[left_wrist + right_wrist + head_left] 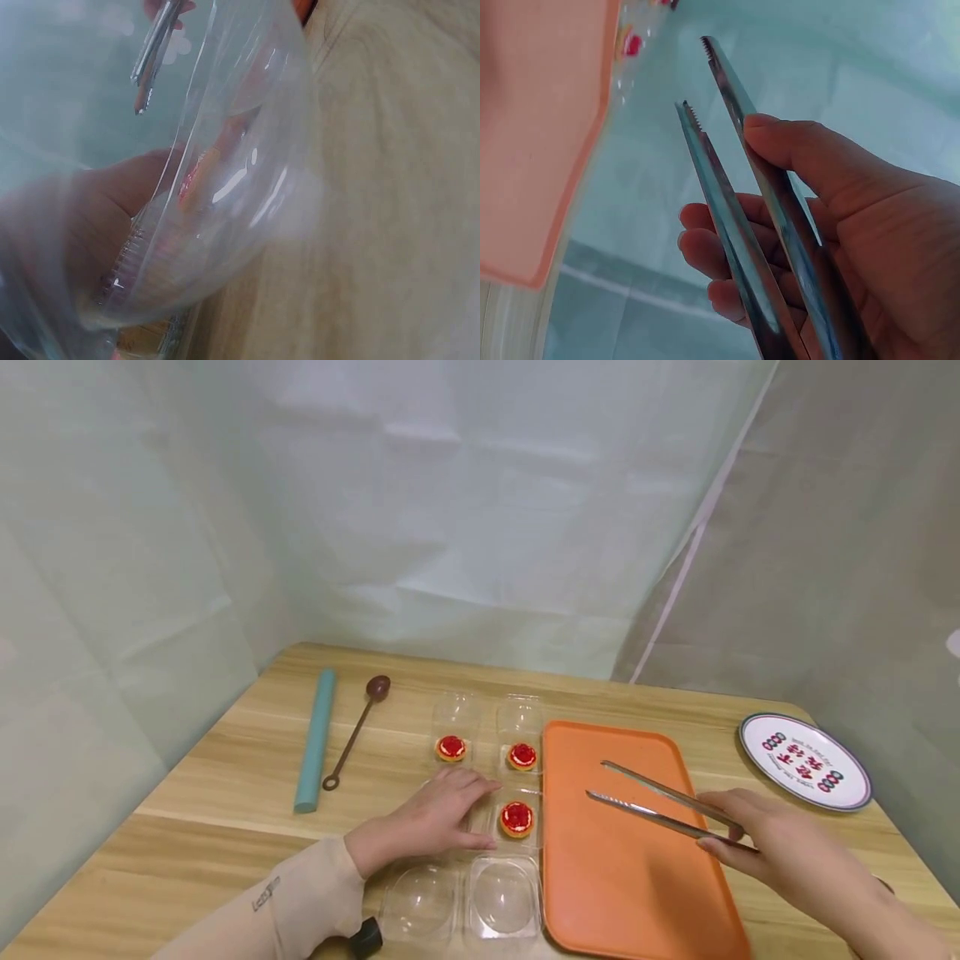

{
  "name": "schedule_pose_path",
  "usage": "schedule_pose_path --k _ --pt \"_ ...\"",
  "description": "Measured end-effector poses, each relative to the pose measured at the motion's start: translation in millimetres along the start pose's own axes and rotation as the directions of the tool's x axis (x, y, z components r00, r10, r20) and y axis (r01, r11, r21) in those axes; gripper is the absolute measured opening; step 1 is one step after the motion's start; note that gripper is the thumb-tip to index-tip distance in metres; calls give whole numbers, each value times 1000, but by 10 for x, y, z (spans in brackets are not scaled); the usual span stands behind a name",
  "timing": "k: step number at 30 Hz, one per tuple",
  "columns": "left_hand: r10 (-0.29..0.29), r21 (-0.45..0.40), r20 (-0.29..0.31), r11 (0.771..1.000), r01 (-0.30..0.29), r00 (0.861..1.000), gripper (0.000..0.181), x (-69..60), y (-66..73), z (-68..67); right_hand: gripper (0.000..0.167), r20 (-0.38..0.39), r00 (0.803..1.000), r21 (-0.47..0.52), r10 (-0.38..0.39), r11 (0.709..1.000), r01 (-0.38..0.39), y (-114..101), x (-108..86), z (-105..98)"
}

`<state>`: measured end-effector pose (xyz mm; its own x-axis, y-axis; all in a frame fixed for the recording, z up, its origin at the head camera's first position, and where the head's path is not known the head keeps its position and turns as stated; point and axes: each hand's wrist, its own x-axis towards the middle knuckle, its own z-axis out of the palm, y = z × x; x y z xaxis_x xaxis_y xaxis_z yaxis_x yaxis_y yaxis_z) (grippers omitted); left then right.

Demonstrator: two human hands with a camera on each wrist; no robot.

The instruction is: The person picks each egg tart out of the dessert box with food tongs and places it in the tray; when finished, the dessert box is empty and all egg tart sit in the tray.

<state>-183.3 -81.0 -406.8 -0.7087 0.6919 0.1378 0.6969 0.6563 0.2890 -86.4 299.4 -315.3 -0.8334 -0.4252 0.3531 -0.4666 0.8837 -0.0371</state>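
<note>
My left hand (438,814) reaches over an opened clear plastic box (531,846), thumb and fingers at its near and far edges, holding it. A red-topped tart (517,819) sits in that box. In the left wrist view, a clear plastic dome (247,195) covers much of the hand (82,214). My right hand (772,839) grips metal tongs (667,822), their tips apart with nothing between them, above the orange tray (615,877). The right wrist view shows thumb and fingers around the tongs (742,247). Two more tarts (451,747) (522,756) sit in open clear boxes behind.
Another open clear box (502,897) stands at the front, its lid to the left. A teal rod (315,739) and a brown long-handled spoon (352,735) lie at the left. A printed white plate (806,760) is at the right. Pale cloth (450,527) hangs behind the table.
</note>
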Motion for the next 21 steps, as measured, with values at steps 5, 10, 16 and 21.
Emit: schedule_pose_path --k 5,10,16,21 --pt "10 1 -9 1000 -10 1000 75 -1 -2 -4 39 24 999 13 -48 999 47 -121 108 64" --pt "14 10 -7 1000 -14 1000 75 1 7 -14 41 -23 989 16 -146 989 147 -207 169 137" --pt "7 7 -1 1000 -7 1000 75 0 8 -16 38 -5 979 9 -204 979 204 -326 267 195" --pt "3 3 -1 1000 -3 1000 76 -6 9 -11 36 56 981 -8 -185 983 186 -416 347 228"
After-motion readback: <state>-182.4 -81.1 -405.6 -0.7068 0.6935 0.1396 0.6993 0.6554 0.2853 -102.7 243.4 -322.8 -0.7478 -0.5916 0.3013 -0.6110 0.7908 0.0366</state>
